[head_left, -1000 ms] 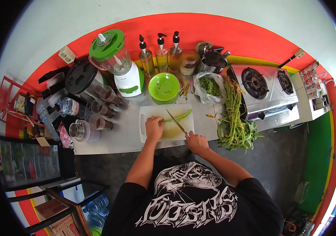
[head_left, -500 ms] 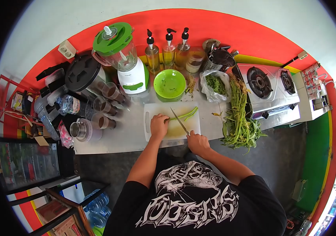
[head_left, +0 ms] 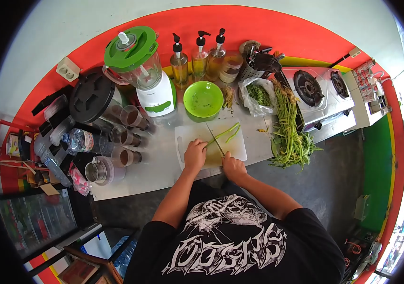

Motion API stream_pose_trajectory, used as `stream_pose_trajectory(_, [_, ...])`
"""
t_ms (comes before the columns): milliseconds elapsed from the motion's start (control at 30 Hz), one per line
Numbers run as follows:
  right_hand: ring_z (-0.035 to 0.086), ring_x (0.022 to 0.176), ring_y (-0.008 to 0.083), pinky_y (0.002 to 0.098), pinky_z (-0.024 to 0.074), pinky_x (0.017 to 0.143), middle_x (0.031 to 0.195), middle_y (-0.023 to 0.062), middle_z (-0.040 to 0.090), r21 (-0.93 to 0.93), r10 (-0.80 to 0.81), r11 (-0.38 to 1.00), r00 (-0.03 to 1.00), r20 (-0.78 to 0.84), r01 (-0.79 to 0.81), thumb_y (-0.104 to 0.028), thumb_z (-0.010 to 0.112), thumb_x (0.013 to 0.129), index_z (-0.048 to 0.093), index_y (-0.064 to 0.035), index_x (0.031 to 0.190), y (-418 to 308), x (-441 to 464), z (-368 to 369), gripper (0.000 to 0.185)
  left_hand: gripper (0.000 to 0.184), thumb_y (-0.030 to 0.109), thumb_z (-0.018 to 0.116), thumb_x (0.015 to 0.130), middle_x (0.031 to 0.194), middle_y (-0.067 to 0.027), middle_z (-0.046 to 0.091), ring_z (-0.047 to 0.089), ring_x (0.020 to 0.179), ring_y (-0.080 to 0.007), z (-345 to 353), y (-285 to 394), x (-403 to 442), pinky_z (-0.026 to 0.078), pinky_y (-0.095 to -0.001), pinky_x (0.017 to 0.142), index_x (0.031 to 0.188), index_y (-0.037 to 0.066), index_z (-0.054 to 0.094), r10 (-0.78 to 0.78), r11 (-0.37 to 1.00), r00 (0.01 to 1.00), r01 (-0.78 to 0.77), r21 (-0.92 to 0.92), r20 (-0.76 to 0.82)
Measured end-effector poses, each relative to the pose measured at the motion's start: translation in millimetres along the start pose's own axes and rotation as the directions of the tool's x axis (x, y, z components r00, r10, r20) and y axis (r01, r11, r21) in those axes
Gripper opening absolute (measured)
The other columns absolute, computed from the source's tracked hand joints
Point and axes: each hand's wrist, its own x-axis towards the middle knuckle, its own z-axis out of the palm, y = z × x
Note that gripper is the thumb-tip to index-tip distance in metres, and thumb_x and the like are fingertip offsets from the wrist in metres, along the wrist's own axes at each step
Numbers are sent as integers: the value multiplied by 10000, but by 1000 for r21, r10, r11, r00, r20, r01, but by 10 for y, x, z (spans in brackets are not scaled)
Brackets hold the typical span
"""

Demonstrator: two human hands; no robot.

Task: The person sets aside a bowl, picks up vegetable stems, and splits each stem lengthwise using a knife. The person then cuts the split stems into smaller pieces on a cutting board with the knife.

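On a white cutting board (head_left: pixel 192 133), my left hand (head_left: pixel 195 155) is closed on the near end of green stalks (head_left: pixel 229 132). My right hand (head_left: pixel 233 165) grips the handle of a knife (head_left: pixel 215 139), whose blade lies across the stalks just right of my left fingers. The stalks' far ends spread toward the upper right of the board. Behind the board sits a green bowl (head_left: pixel 203 99) with small green bits inside.
A bundle of leafy stalks (head_left: pixel 287 123) lies right of the board, beside a bag of chopped greens (head_left: pixel 259 97) and a gas stove (head_left: pixel 320 94). A blender (head_left: pixel 154 97), pump bottles (head_left: pixel 180 66) and dark-filled cups (head_left: pixel 128 137) stand behind and left.
The camera view has shifted and turned slightly. The knife blade now stands steeper across the stalks, and one stalk piece lies apart from the other at the right.
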Motion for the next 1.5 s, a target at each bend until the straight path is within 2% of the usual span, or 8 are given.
stream_pose_trajectory(200, [679, 736, 467, 553, 543, 679, 789, 251, 688, 3, -4, 1000, 999, -33, 5, -340, 462, 1031, 477, -23, 1021, 16, 30, -32, 318, 174, 85, 658, 902, 922, -101, 671, 651, 844, -275, -38, -255, -156, 537, -375, 784, 1059, 66, 731, -193, 960, 981, 191, -206, 10])
stream_pose_trajectory(267, [656, 739, 494, 556, 529, 677, 770, 272, 671, 108, -41, 993, 997, -65, 48, -338, 483, 1023, 478, -28, 1028, 76, -13, -86, 311, 200, 122, 598, 978, 906, -93, 679, 658, 785, -214, -20, -324, -143, 534, -351, 734, 1156, 51, 656, -375, 714, 918, 374, -592, 128])
stream_pose_trajectory(300, [656, 739, 494, 556, 529, 677, 770, 272, 671, 105, -57, 992, 996, -71, 64, -338, 483, 1023, 478, -28, 1028, 97, -48, -109, 311, 200, 122, 598, 978, 906, -93, 679, 658, 785, -214, -85, -271, -126, 534, -351, 734, 1156, 51, 656, -378, 717, 919, 367, -593, 111])
stream_pose_trajectory(367, [631, 741, 508, 558, 503, 664, 743, 290, 642, 235, -89, 964, 986, -139, 120, -302, 527, 1007, 477, -19, 1051, 166, -105, -141, 291, 252, 206, 549, 1033, 911, -42, 667, 646, 804, -158, -317, -50, -96, 506, -327, 710, 1263, 102, 562, -426, 307, 826, 517, -799, 370])
stream_pose_trajectory(700, [618, 644, 404, 459, 465, 603, 731, 227, 642, 614, -99, 772, 985, -140, 164, -236, 654, 936, 614, 33, 949, 241, -403, -1026, 272, 320, 220, 527, 1048, 956, -58, 663, 651, 841, -156, -321, 885, -80, 523, -297, 744, 1336, 90, 479, -438, 226, 853, 410, -884, 284])
stream_pose_trajectory(767, [474, 556, 191, 367, 389, 556, 631, 103, 546, 736, -195, 624, 964, -181, 264, -242, 666, 939, 623, 42, 932, 293, -471, -1003, 286, 347, 135, 540, 1030, 970, -70, 669, 655, 856, -155, -190, 1013, -131, 535, -304, 764, 1354, 49, 450, -416, 233, 878, 353, -906, 235])
stream_pose_trajectory(1200, [491, 603, 134, 351, 417, 573, 670, 57, 581, 798, -288, 493, 930, -227, 347, -204, 694, 913, 667, 45, 1031, 913, -616, -873, 276, 348, 59, 594, 981, 1086, -74, 623, 632, 917, -141, 308, 1641, -398, 541, -281, 792, 1313, -12, 517, -526, 318, 825, 418, -851, 208])
stream_pose_trajectory(1500, [467, 617, 90, 307, 407, 562, 695, 35, 585, 876, -262, 456, 964, -36, 156, -132, 663, 921, 659, 51, 1018, 943, -736, -1245, 207, 218, 87, 576, 1007, 1078, -72, 678, 644, 949, -121, 222, 1995, -601, 536, -282, 849, 1198, -15, 610, -441, 338, 866, 402, -851, 234])
